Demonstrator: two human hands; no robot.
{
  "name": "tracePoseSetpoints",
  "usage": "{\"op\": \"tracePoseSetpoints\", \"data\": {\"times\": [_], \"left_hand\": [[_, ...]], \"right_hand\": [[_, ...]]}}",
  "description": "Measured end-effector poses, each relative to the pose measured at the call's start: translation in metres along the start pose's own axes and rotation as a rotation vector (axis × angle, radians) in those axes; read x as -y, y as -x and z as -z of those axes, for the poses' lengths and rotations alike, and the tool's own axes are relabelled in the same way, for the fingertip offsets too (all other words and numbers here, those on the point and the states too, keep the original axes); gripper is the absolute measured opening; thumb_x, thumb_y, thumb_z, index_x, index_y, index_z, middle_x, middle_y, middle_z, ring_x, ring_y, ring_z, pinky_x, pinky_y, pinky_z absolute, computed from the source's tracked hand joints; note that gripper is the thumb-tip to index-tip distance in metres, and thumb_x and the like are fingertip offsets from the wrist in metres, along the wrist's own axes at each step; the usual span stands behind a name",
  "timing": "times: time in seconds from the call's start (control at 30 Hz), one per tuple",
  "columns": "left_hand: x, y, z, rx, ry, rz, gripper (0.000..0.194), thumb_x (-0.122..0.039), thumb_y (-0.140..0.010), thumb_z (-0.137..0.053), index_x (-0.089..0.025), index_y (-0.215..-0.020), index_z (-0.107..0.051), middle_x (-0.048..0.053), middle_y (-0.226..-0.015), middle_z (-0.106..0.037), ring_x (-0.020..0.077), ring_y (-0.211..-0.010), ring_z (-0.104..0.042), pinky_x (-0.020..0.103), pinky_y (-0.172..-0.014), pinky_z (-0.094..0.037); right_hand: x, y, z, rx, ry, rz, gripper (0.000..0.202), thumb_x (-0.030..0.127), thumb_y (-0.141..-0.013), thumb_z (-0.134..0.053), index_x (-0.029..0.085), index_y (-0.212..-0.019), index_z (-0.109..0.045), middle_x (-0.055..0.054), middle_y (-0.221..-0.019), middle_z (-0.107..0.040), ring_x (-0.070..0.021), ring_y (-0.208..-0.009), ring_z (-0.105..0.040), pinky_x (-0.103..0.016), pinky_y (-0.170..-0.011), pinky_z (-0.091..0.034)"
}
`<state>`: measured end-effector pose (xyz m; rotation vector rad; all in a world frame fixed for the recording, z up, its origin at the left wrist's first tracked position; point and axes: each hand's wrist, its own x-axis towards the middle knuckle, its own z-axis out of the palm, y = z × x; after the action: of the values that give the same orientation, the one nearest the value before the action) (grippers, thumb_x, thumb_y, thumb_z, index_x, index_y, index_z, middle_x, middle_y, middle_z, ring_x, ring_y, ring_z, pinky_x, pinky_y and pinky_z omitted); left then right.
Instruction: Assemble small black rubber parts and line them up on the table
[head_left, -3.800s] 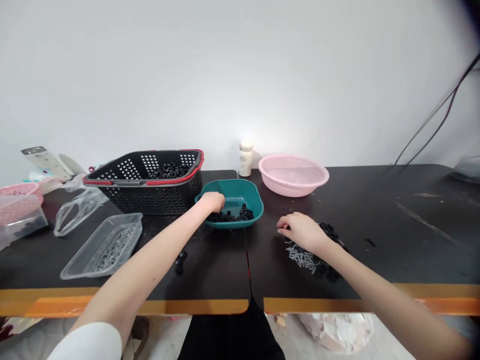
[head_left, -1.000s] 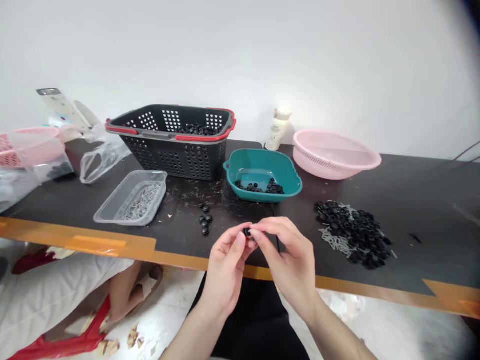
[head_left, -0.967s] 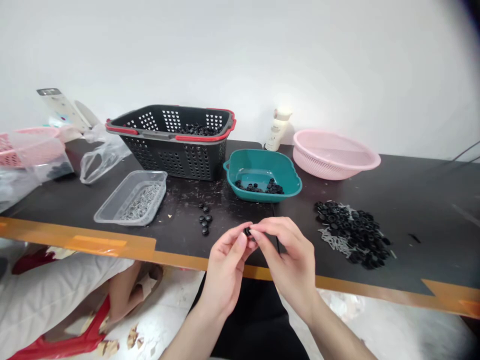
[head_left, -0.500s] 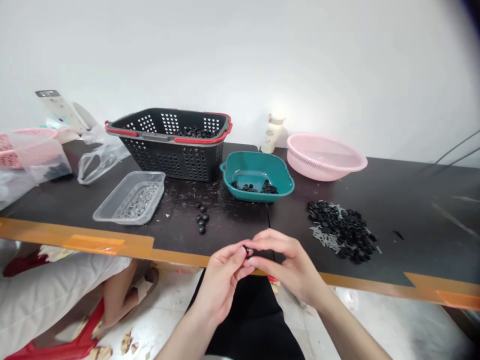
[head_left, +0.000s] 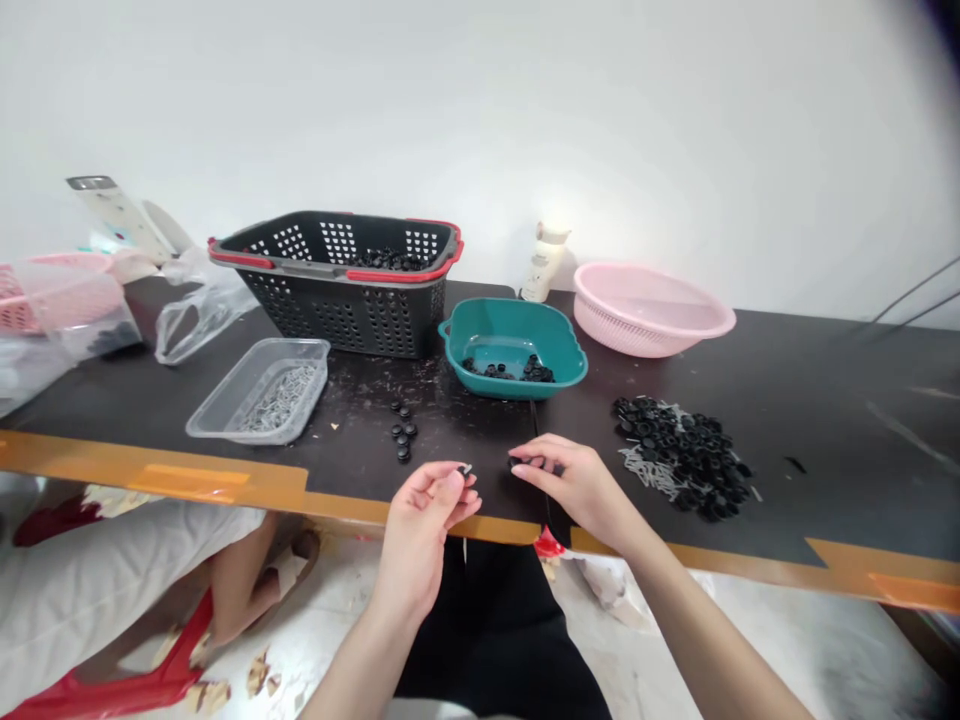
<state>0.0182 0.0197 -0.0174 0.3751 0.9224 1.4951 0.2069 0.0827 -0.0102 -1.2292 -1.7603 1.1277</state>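
My left hand [head_left: 426, 520] is closed in a pinch over the front edge of the table, holding a small dark piece with a light tip [head_left: 466, 470] between thumb and forefinger. To its right, my right hand [head_left: 574, 485] is curled round small black round caps [head_left: 517, 462] just above the tabletop; how many is hidden by the fingers. Several loose black caps [head_left: 403, 431] lie on the table beyond my left hand. A heap of black caps [head_left: 701, 460] mixed with grey pins [head_left: 651, 473] spreads out right of my right hand.
A teal basin [head_left: 517, 388] holds more black caps. Behind it stand a pink basket [head_left: 652, 335] and a white bottle [head_left: 541, 265]. At left are a clear tray [head_left: 206, 425] of grey pins and a dark basket [head_left: 360, 325]. A seated person's leg [head_left: 240, 570] shows at lower left.
My hands, together half a second ago, have parted. The left moved left with the small piece, and the right moved slightly up and right, with black caps now visible in its fingers.
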Motion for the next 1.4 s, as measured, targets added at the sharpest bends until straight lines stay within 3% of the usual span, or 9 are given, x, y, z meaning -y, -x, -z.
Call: {"op": "tracePoseSetpoints", "data": {"times": [0.17,0.27,0.37,0.73,0.93,1.17,1.3,1.4], "left_hand": [[-0.014,0.008,-0.009,0.067,-0.307,-0.279,0.015,-0.019,-0.068,-0.085,-0.021,-0.080,-0.077,-0.004,-0.070,-0.073,0.0071,-0.064,-0.069,0.012,-0.065,-0.058],[-0.021,0.015,-0.021,0.106,-0.440,-0.441,0.018,-0.011,-0.069,-0.081,-0.024,-0.082,-0.077,-0.006,-0.071,-0.073,0.0065,-0.066,-0.069,0.010,-0.064,-0.057],[-0.024,0.019,-0.030,0.108,-0.559,-0.560,0.017,-0.012,-0.073,-0.078,-0.025,-0.084,-0.077,-0.006,-0.075,-0.075,0.0069,-0.068,-0.071,0.010,-0.064,-0.058],[-0.018,0.018,-0.026,0.084,-0.750,-0.864,0.017,-0.011,-0.077,-0.078,-0.022,-0.090,-0.076,-0.004,-0.080,-0.074,0.0075,-0.072,-0.072,0.011,-0.070,-0.059],[-0.020,0.020,-0.026,0.086,-0.794,-0.911,0.017,-0.009,-0.077,-0.078,-0.021,-0.089,-0.076,-0.003,-0.081,-0.076,0.0089,-0.071,-0.072,0.013,-0.070,-0.060],[-0.024,0.022,-0.025,0.096,-0.854,-0.957,0.011,-0.013,-0.077,-0.078,-0.020,-0.084,-0.074,-0.004,-0.076,-0.074,0.0092,-0.066,-0.070,0.015,-0.063,-0.059],[-0.032,0.019,-0.026,0.102,-0.871,-0.934,0.022,-0.017,-0.068,-0.086,-0.021,-0.083,-0.071,-0.006,-0.070,-0.068,0.0093,-0.062,-0.066,0.017,-0.062,-0.058],[-0.040,0.015,-0.027,0.198,-0.873,-0.941,0.033,-0.021,-0.062,-0.090,-0.021,-0.089,-0.072,-0.004,-0.074,-0.067,0.0106,-0.063,-0.065,0.020,-0.062,-0.058]], "right_hand": [[0.019,0.007,-0.009,-0.004,-0.368,-0.129,0.032,0.047,-0.080,-0.072,0.023,-0.100,-0.078,-0.005,-0.088,-0.076,-0.0159,-0.072,-0.066,-0.032,-0.074,-0.055],[0.034,0.012,-0.019,0.000,-0.773,-0.266,0.029,0.040,-0.071,-0.084,0.024,-0.095,-0.080,-0.002,-0.086,-0.076,-0.0109,-0.072,-0.065,-0.024,-0.076,-0.054],[0.047,0.016,-0.026,0.020,-0.924,-0.311,0.029,0.035,-0.070,-0.086,0.023,-0.095,-0.080,-0.001,-0.084,-0.077,-0.0089,-0.075,-0.066,-0.019,-0.077,-0.053],[0.050,0.019,-0.030,-0.042,-0.806,-0.273,0.027,0.036,-0.065,-0.089,0.027,-0.090,-0.082,0.001,-0.088,-0.081,-0.0110,-0.080,-0.069,-0.021,-0.082,-0.053],[0.047,0.022,-0.030,-0.100,-0.702,-0.192,0.022,0.037,-0.064,-0.089,0.032,-0.084,-0.082,0.001,-0.085,-0.082,-0.0140,-0.080,-0.071,-0.025,-0.081,-0.054],[0.044,0.025,-0.028,-0.131,-0.512,-0.044,0.011,0.035,-0.073,-0.084,0.037,-0.084,-0.082,0.002,-0.090,-0.081,-0.0162,-0.085,-0.071,-0.026,-0.079,-0.054],[0.051,0.029,-0.025,-0.024,-0.469,-0.037,0.012,0.037,-0.083,-0.075,0.034,-0.093,-0.081,-0.001,-0.099,-0.079,-0.0176,-0.096,-0.070,-0.027,-0.088,-0.052],[0.057,0.030,-0.021,0.128,-0.611,-0.098,0.016,0.037,-0.083,-0.075,0.029,-0.096,-0.081,-0.003,-0.093,-0.079,-0.0181,-0.091,-0.070,-0.029,-0.086,-0.053]]}}
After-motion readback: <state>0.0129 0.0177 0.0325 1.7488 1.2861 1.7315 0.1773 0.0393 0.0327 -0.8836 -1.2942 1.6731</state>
